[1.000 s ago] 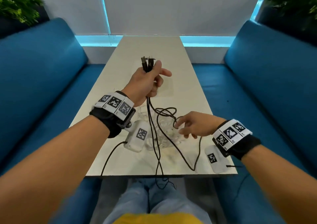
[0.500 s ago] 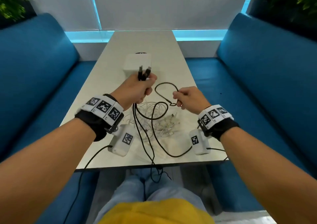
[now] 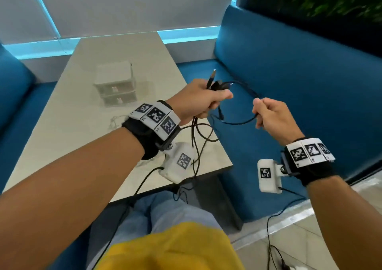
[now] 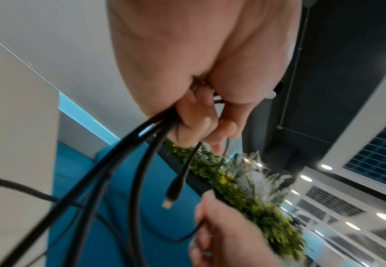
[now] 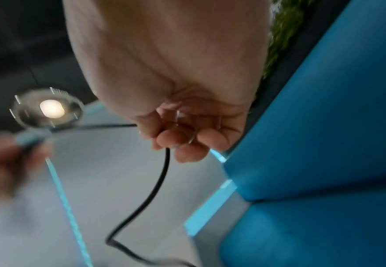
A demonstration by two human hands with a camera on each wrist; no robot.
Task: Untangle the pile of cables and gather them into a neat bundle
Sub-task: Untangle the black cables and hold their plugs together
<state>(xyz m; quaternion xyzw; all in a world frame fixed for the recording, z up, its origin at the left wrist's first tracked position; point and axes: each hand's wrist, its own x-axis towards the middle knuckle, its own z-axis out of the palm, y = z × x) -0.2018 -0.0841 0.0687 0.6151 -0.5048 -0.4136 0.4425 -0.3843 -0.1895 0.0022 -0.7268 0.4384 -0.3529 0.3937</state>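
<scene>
Both hands raised off the bench (image 3: 86,129), past its right edge, over the blue sofa seat (image 3: 258,145); open air all round them, sofa back (image 3: 299,73) well apart to the right.

Left hand (image 3: 198,100) fisted round a bunch of black cables (image 3: 196,141). Connector ends (image 3: 215,82) sticking up and far out of the top of the fist, one plug tip (image 3: 213,74) tilted up and away. Long runs dropping from the bottom of the fist, near and down, looping over the bench's near-right corner (image 3: 225,164) and hanging off the near edge toward the lap. In the left wrist view fingers (image 4: 196,122) curled tight on several thick black strands (image 4: 127,162), one loose plug (image 4: 176,187) dangling below the fingers.

Right hand (image 3: 272,119) just right of the left, not touching it, thumb and fingers pinching one black cable (image 3: 241,122). That cable arcs from the left fist out right and far, round to the right pinch, and sags in a shallow curve back left below both hands. Right wrist view: fingers (image 5: 182,142) closed on the strand (image 5: 155,187), one run going left toward the blurred left hand (image 5: 6,162), the other hanging down and bending.

White cables (image 3: 115,122) lying on the bench left of the left wrist, partly hidden by the wristband. White two-drawer box (image 3: 115,83) farther back on the bench, well apart from both hands.
</scene>
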